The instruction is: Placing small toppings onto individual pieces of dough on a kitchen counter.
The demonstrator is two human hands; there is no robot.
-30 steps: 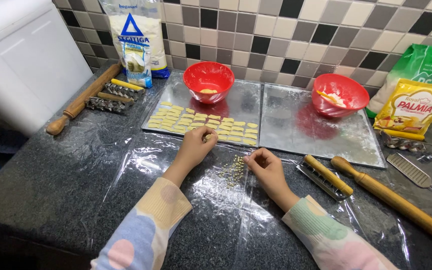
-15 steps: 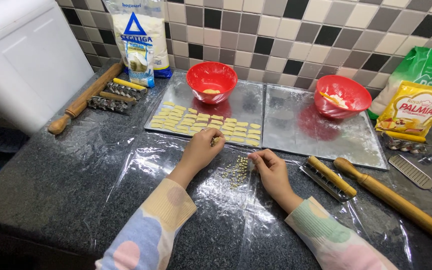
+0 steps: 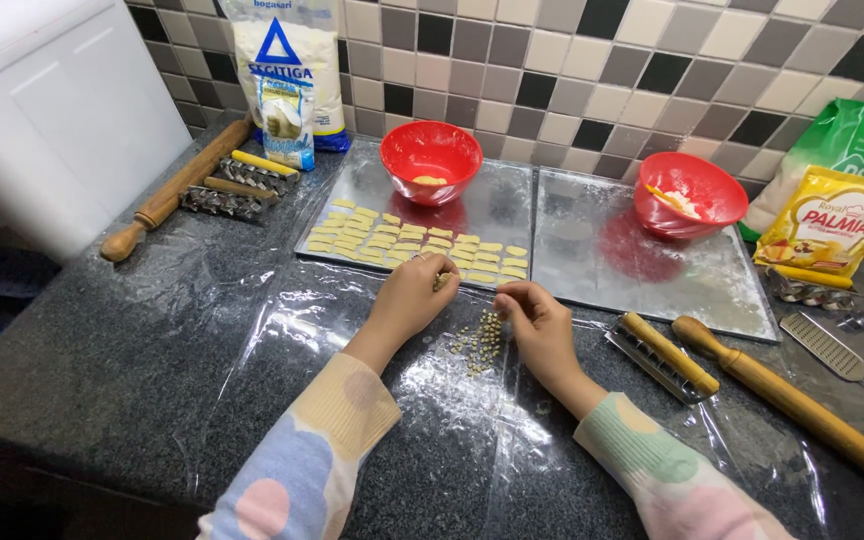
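My left hand (image 3: 414, 295) rests at the near edge of the left metal baking tray (image 3: 497, 195), fingertips pinched on a small yellowish piece next to the rows of small yellow dough pieces (image 3: 407, 242). My right hand (image 3: 540, 320) lies on the clear plastic sheet (image 3: 282, 320), fingers pinched together just right of a scatter of tiny yellowish bits (image 3: 479, 340). What the right fingers hold is too small to tell. Both sleeves are pastel with coloured dots.
Two red bowls (image 3: 430, 160) (image 3: 690, 192) stand on the trays; the right tray (image 3: 652, 270) is bare. A rolling pin (image 3: 167, 195), metal cutters (image 3: 224, 195) and a flour bag (image 3: 287, 75) are at left. Another rolling pin (image 3: 802, 405), a wooden-handled cutter (image 3: 664, 355), a grater (image 3: 832, 345) and packets (image 3: 832, 220) are at right.
Both hands have stayed near the tray's front edge. My left hand has shifted slightly right, and my right hand has pinched at the scattered bits.
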